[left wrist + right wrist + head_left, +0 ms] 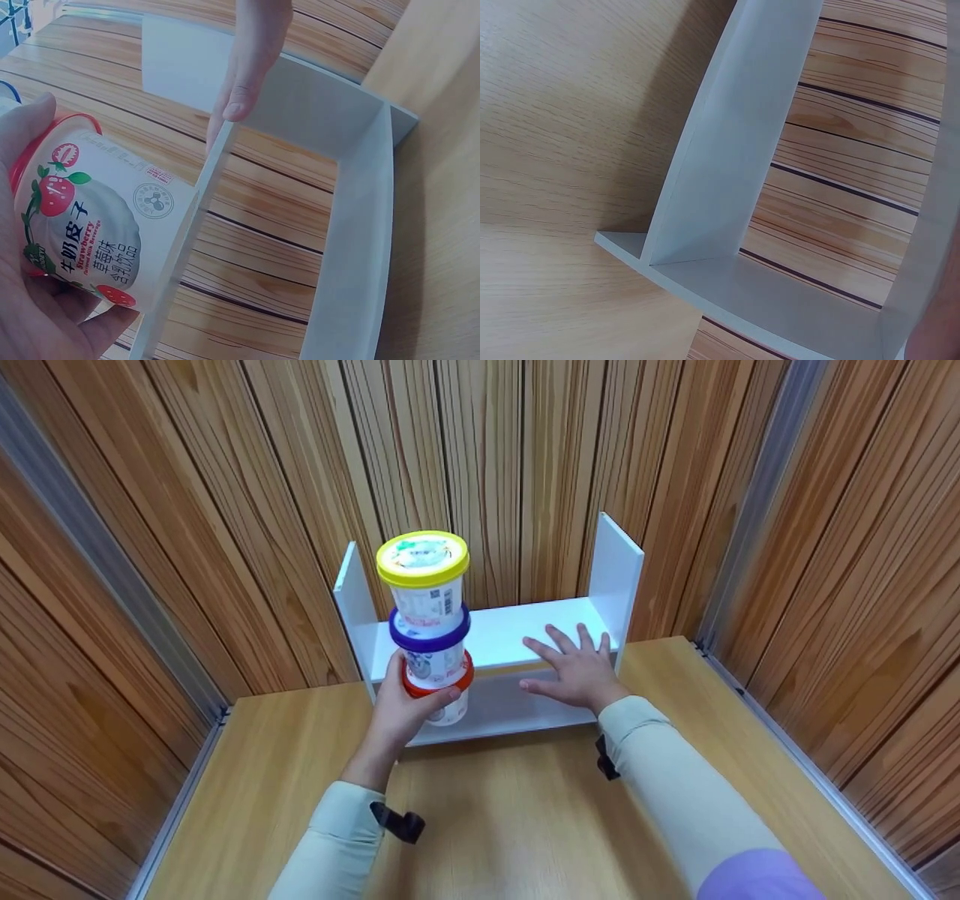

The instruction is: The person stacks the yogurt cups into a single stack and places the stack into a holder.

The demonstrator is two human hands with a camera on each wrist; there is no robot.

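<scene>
My left hand (pixel 403 706) grips the bottom cup of a stack of three lidded plastic cups. That bottom cup, a red-lidded strawberry milk drink cup (pixel 112 217), has strawberries printed on its white side. On it stands a purple-blue-lidded cup (pixel 429 647), topped by a yellow-lidded cup (pixel 424 598). The stack is at the left front of a white two-tier shelf (pixel 517 622); whether its base touches the shelf, I cannot tell. My right hand (pixel 581 671), fingers spread and holding nothing, is at the right part of the upper board, its thumb at the front edge in the left wrist view.
White side panels (pixel 616 574) rise at both ends of the shelf. It stands on a wooden table (pixel 510 817) against a wood-plank wall (pixel 487 472). Metal rails (pixel 810 780) run along the table's sides.
</scene>
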